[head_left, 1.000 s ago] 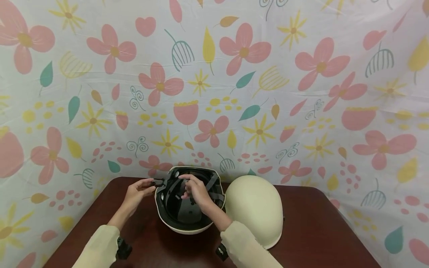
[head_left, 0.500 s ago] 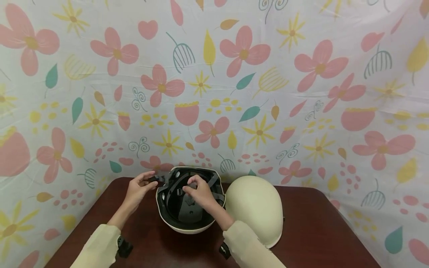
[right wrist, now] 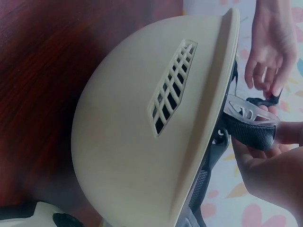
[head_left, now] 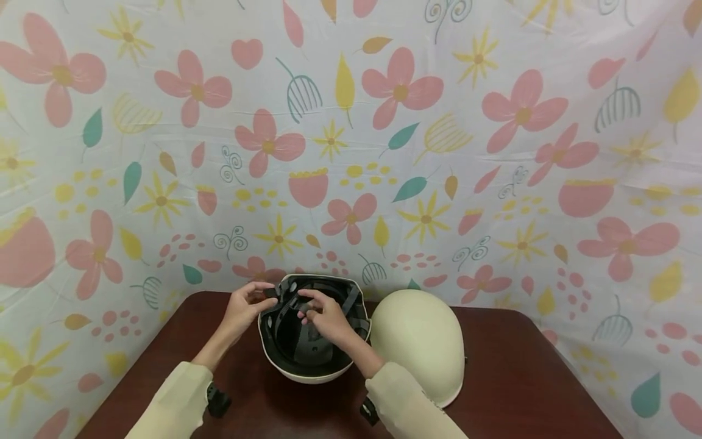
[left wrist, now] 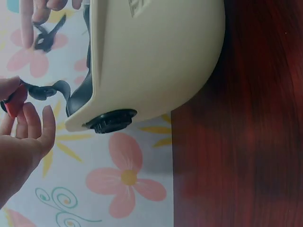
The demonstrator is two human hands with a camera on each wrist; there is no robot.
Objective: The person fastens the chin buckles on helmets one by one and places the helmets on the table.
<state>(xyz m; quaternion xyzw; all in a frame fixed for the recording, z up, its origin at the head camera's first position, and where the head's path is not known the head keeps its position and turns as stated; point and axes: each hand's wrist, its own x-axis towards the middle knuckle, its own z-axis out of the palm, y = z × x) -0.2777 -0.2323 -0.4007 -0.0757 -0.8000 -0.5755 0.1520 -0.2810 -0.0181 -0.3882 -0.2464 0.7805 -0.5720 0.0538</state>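
Observation:
A cream helmet (head_left: 307, 377) rests upside down on the table, its black lining and straps showing. At its left rim my left hand (head_left: 241, 311) pinches the end of a black chin strap; the left wrist view shows a buckle with a red part (left wrist: 18, 99) between thumb and fingers. My right hand (head_left: 329, 320) is over the helmet's inside, index finger extended and thumb apart. Near that index finger a loose black strap end (left wrist: 45, 41) hangs blurred. In the right wrist view black webbing (right wrist: 253, 135) partly covers the right hand (right wrist: 272, 175).
A second cream helmet (head_left: 419, 341), dome up, stands close on the right. Both are on a dark red-brown table (head_left: 521, 378) with a flower-patterned cloth (head_left: 351, 152) behind it. A black dial (left wrist: 112, 121) sits on the first helmet's outside.
My left hand has moved right, toward the helmet's rim, with the strap buckle. My right thumb and index finger closed on a dark strap, then parted.

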